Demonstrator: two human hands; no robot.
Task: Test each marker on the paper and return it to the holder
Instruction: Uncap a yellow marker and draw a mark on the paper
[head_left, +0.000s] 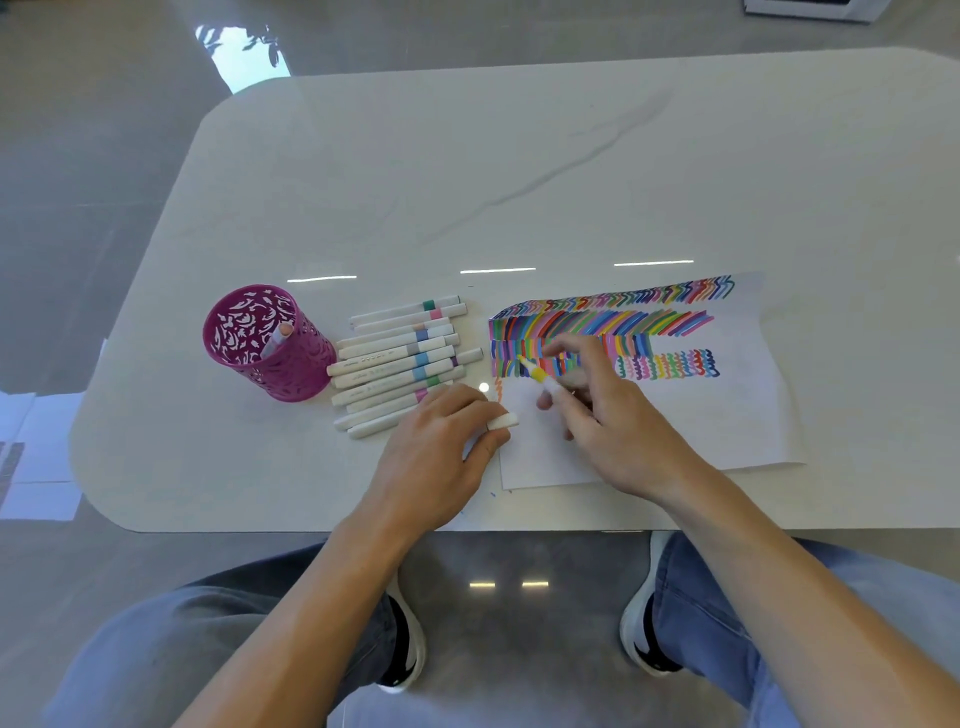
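One sheet of paper (727, 415) is laid on the white table (519, 156). One magenta holder (291, 369) is stood at the left, with a single peach-capped marker (280, 335) in it. About eleven capped markers (395, 364) are laid side by side between holder and paper; an exact count is prevented by overlap. One yellow marker (540, 375) is pinched in the right hand (608, 410), its long axis slanted and its tip pointed far-left at the coloured strokes. One white cap (503, 422) is pinched in the left hand (441, 441) at the paper's left edge. Open room is left on the table's far half, while the paper's near corner is set close to the near edge.
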